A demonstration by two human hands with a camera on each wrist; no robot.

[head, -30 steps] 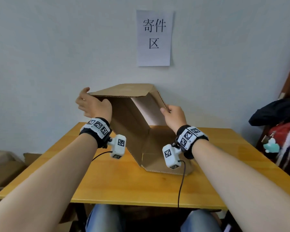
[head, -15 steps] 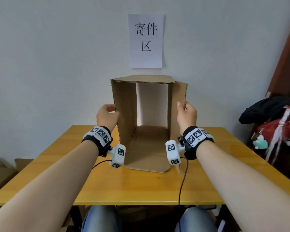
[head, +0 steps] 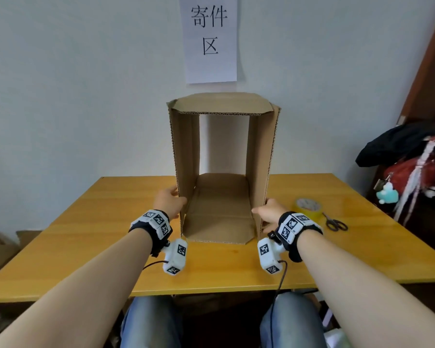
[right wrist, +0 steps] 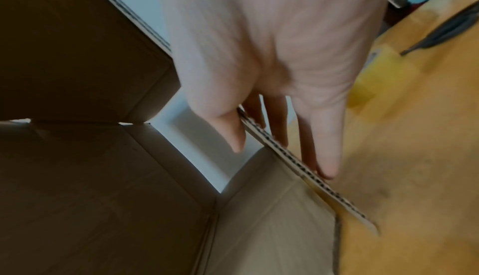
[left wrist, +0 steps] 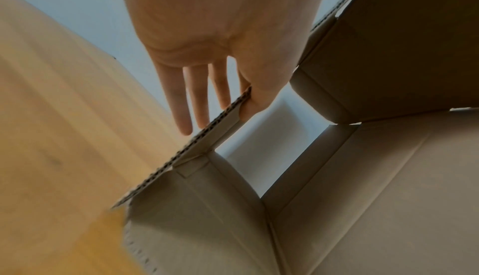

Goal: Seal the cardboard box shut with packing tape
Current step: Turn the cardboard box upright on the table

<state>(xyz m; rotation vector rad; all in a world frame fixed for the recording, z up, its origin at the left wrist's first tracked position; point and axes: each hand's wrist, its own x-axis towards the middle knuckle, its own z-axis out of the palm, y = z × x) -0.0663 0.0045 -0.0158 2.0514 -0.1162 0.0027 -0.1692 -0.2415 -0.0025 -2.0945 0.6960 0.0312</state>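
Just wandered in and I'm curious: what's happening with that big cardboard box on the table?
A person seated at the wooden table is setting up an open-ended cardboard box standing tall in front of them; you can see the wall through it. The left hand holds the box's left side flap, thumb inside and fingers outside, and the right hand holds the right flap the same way. Nothing is taped yet: the yellow tape roll and the scissors lie untouched on the table to the right.

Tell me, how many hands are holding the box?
2. The left hand grips the box's left wall edge; the right hand grips its right wall edge, low down. No other hands show.
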